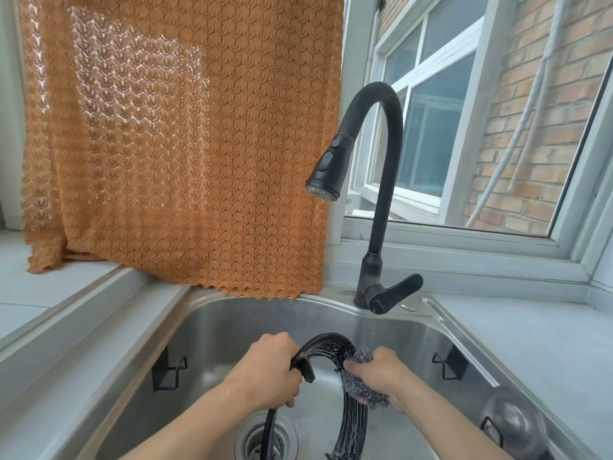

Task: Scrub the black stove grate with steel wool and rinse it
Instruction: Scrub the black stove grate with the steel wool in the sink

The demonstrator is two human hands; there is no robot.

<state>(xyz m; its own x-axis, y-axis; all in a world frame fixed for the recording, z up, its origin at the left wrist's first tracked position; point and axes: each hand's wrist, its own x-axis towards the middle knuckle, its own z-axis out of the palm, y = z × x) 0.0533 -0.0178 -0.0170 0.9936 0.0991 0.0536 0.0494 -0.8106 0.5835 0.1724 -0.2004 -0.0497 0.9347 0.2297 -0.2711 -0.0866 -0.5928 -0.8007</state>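
**Over the sink, two hands hold the grate**

Over the middle of the sink point(411, 333), above the drain point(265, 436), the black stove grate point(331, 346) is held up. It looks wet and soapy. The left hand point(268, 373) curls tight around its left side. The right hand point(381, 370) squeezes the steel wool point(361, 390) against the grate's right side. Behind the sink's back rim stands the black tap point(381, 200), with an orange curtain point(185, 141) hanging to its left.

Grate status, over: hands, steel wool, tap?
Left hand grips grate over sink. Right hand presses steel wool on its right side, fingers curled. Tap dry; nothing in the way.
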